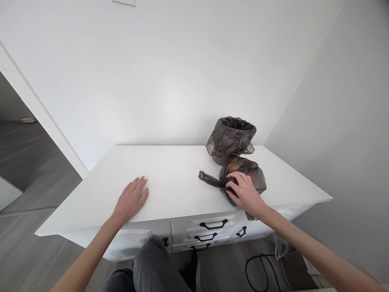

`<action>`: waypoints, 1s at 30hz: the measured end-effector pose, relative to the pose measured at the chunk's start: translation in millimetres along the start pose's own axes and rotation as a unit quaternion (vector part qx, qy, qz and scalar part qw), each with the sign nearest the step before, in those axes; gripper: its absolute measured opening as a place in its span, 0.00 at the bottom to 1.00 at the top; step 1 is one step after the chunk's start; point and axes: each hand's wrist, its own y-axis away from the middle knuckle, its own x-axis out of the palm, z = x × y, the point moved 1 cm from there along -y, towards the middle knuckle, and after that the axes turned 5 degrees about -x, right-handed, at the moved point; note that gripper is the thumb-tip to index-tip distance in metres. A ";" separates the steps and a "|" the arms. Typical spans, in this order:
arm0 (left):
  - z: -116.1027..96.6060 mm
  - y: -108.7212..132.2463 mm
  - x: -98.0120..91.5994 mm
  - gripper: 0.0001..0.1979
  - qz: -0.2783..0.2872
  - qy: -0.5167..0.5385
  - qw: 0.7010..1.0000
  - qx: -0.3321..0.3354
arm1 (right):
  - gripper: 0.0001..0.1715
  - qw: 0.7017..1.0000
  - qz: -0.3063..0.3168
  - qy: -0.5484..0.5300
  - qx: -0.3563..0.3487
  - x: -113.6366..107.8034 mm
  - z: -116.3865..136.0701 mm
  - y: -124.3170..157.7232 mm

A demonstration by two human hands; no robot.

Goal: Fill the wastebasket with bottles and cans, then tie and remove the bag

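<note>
1. A small bin (231, 138) lined with a dark bag stands near the back corner.
2. White drawers (212, 229) carry black handles.
3. A black cable (261, 271) loops on the grey floor (27, 251).

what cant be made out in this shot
Head view:
- Contents of the tied bag: dark plastic and the right hand cover them.
- Whether that hand grips or only rests: fingertips hidden.
- Inside of the bin: liner and angle hide it.
- Cable ends: arm and bottom edge.
</note>
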 end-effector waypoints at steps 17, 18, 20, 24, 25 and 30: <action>-107.0 32.4 -10.7 0.32 0.064 0.370 0.927 0.015 | 0.09 0.975 -0.115 -0.149 -0.114 60.6 95.4 -76.0; -108.8 29.4 -9.0 0.31 0.057 0.398 0.915 0.002 | 0.09 0.974 -0.125 -0.148 -0.116 66.3 94.5 -80.5; -110.7 23.6 -4.7 0.31 0.044 0.450 0.892 -0.025 | 0.09 0.972 -0.147 -0.146 -0.115 77.6 93.5 -88.3; -108.7 15.9 2.5 0.27 0.010 0.486 0.871 -0.071 | 0.10 0.968 -0.182 -0.153 -0.086 95.1 95.1 -98.3; -107.3 14.9 3.4 0.27 0.003 0.482 0.872 -0.081 | 0.10 0.967 -0.184 -0.158 -0.082 97.8 95.8 -99.6; -100.7 13.3 5.0 0.29 -0.016 0.489 0.865 -0.111 | 0.09 0.965 -0.189 -0.175 -0.058 102.9 96.4 -100.0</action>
